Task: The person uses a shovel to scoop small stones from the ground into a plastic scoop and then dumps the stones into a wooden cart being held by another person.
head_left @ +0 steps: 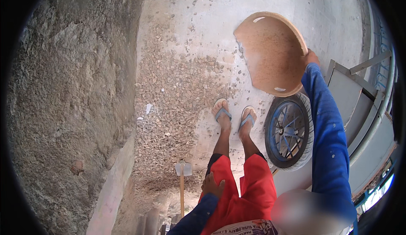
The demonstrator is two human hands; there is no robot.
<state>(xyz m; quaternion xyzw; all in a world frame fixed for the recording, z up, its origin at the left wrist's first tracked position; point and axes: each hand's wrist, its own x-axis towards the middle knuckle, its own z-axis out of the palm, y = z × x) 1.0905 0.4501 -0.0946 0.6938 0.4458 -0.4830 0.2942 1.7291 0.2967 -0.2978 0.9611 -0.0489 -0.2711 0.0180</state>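
Note:
My right hand (311, 58) is closed round the right rim of a shallow, orange-brown round basin (277, 51). The basin has slots near its rim, and its left side is broken away in a jagged edge. Its hollow faces me, with nothing seen inside. My right arm, in a blue sleeve, stretches far forward. My left hand (212, 186) lies on the left thigh of my red shorts (228, 180), fingers spread and holding nothing.
Reddish gravel (169, 91) is spread over the concrete on the left, beside a rough wall (76, 87). A hoe or shovel (182, 171) with a wooden handle lies near my left. A spoked wheel (289, 130) and a grey metal cart (344, 93) stand at the right. My sandalled feet are between.

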